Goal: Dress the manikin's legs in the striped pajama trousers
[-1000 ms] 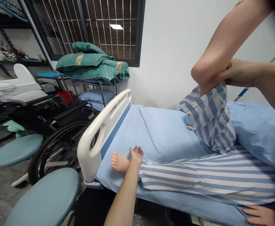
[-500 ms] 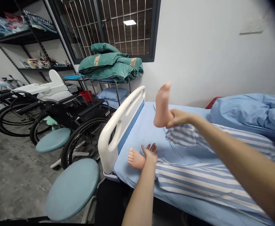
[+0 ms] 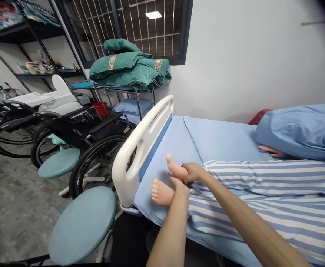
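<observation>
A manikin's far foot (image 3: 176,168) sticks up near the foot end of the bed, toes pointing upward. Around its ankle wraps my right hand (image 3: 193,172), fingers closed. My left hand (image 3: 179,184) is cupped at the heel of that same foot, thumb showing on the near side; its other fingers are mostly hidden. Just beside my left wrist, the manikin's near foot (image 3: 162,193) rests on the blue sheet (image 3: 220,137). Striped blue-and-white trousers (image 3: 262,176) cover both legs, which lie stretched along the bed.
A white footboard (image 3: 123,159) closes the bed's left end. Beyond it stand a wheelchair (image 3: 95,148) and a round stool (image 3: 83,226). Blue bedding (image 3: 301,126) lies bunched at the right, a manikin hand (image 3: 273,151) showing under it. Green quilts (image 3: 131,72) sit on a rack.
My right hand has lowered the raised far foot toward the bed and leftward, down to my left hand. My left hand, earlier palm up with fingers apart, now cups its heel.
</observation>
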Tool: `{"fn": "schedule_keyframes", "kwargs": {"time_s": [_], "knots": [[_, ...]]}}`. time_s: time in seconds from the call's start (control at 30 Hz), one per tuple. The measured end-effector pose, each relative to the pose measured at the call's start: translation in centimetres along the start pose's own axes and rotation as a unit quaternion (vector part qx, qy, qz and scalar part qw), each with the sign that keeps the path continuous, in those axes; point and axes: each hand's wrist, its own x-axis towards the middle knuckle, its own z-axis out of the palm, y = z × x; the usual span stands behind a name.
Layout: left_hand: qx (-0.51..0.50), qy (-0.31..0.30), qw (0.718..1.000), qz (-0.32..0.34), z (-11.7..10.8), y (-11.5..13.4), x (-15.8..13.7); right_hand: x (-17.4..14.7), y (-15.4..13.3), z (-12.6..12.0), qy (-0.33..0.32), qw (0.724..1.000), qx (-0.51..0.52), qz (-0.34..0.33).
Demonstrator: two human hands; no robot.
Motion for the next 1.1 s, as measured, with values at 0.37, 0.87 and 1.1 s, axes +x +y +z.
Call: {"fn": "schedule_keyframes", "kwargs": {"time_s": [0.37,0.87,1.1], "knots": [[-0.026,0.217,0.975,0.035,0.3,1.3,-0.4,-0.7,-0.9,-0.6,-0.021,1.0,0.015,0.016],[-0.034,0.158,0.987,0.018,-0.6,0.6,-0.3,-3.9,-1.4,-5.1,0.007,0.999,0.035,0.003],[-0.162,-0.049,0.943,-0.286,2.6,-1.9,1.0,-9.3,0.0,-13.4,0.113,0.98,0.134,-0.098]]}}
